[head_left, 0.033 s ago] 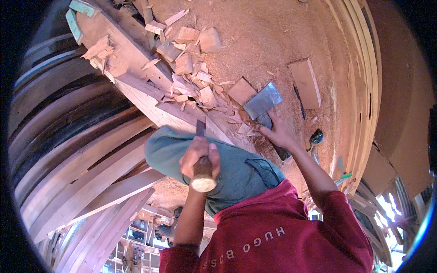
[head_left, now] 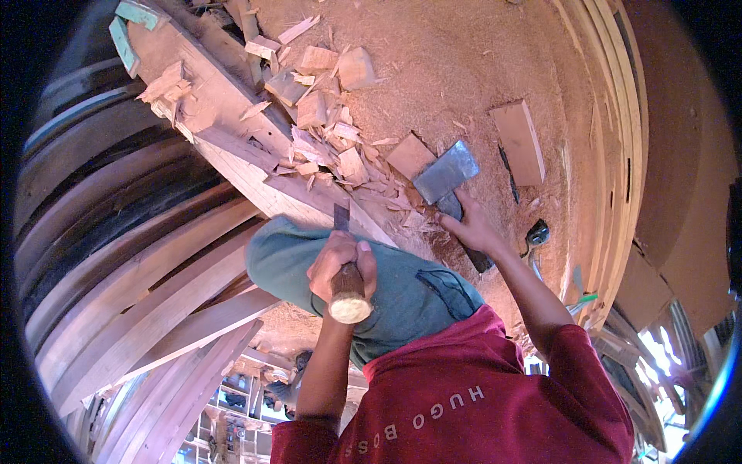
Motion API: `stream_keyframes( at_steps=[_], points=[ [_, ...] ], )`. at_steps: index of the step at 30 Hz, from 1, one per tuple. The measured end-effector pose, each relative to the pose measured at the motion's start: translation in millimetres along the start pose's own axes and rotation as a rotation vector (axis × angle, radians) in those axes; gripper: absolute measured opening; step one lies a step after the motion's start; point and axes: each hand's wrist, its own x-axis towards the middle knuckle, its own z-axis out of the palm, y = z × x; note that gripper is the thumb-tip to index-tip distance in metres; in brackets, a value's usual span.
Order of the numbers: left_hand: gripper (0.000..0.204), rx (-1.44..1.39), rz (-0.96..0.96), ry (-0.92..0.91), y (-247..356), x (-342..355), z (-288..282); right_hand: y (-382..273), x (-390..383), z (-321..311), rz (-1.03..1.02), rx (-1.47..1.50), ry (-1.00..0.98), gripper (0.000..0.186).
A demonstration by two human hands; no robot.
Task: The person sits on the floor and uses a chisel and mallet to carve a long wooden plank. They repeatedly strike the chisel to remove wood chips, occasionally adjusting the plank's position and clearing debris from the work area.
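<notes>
Chisel (head_left: pixel 345 271) in left hand (head_left: pixel 337 259), hatchet (head_left: pixel 448 176) in right hand (head_left: pixel 473 226).

Warm daylight fills the scene and falls evenly over the sawdust-covered ground (head_left: pixel 464 69), which reads orange-tan and well exposed. The pale wood chips (head_left: pixel 332 139) and the cut face of the beam (head_left: pixel 232 116) are the brightest parts and come close to washing out. The stacked curved planks (head_left: pixel 116 255) along the left lie in deep shade and lose detail. Small openings at the lower right (head_left: pixel 657 348) are blown to white-blue glare. Shadows are soft, with short dark patches under the chips. The fisheye lens bends straight timbers strongly toward the rim, and a black border rings the picture. Focus is fair in the middle and softer at the edges.
</notes>
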Motion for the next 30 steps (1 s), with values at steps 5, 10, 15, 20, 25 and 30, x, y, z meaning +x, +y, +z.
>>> stream_keyframes(
  at_steps=[5,10,15,20,25,30],
  points=[
    [0.011,0.056,0.019,0.020,17,1,5,-13,1,-6,0.074,0.082,-0.059,0.076],
    [0.012,0.097,0.019,0.048,18,14,8,-9,3,-4,0.076,0.005,-0.033,0.078],
    [0.020,0.044,0.080,0.001,0,12,12,-7,0,1,0.083,0.056,-0.013,0.080],
    [0.022,-0.005,0.195,-0.036,25,11,3,-10,1,3,0.082,0.036,-0.008,0.080],
    [0.019,0.007,0.216,-0.056,28,19,14,23,-1,9,0.063,-0.025,0.033,0.072],
    [0.024,0.040,0.201,-0.114,16,29,27,-44,-11,-9,0.077,0.252,0.039,0.051]
  ],
)
